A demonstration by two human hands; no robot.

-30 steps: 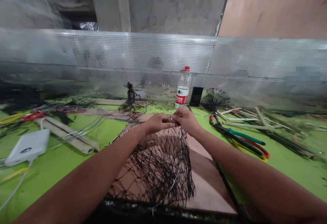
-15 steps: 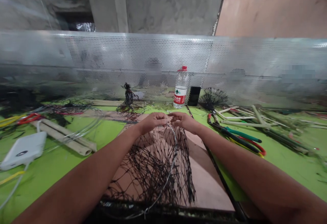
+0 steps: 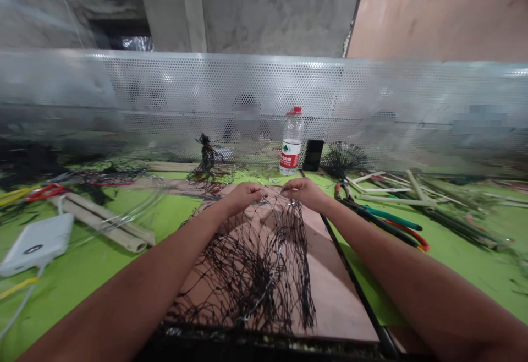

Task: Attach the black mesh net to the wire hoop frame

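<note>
My left hand (image 3: 243,194) and my right hand (image 3: 303,192) are both closed on the top edge of a black net (image 3: 256,263), a short gap apart. The net hangs down from my fingers toward me over a brown board (image 3: 334,290). A thin silvery wire (image 3: 270,279) runs through the mesh and curves down its middle. My fingertips pinch the net's rim where the wire passes.
A water bottle (image 3: 291,142) and a dark phone (image 3: 313,155) stand behind my hands by the perforated metal screen (image 3: 264,103). Pliers and cutters (image 3: 383,221) lie right on the green mat (image 3: 454,263). At left lie bamboo sticks (image 3: 103,224), a white power bank (image 3: 35,243) and another net bundle (image 3: 206,164).
My hands have drawn a little apart along the net's top edge. The net has spread slightly and the wire has shifted inside the mesh.
</note>
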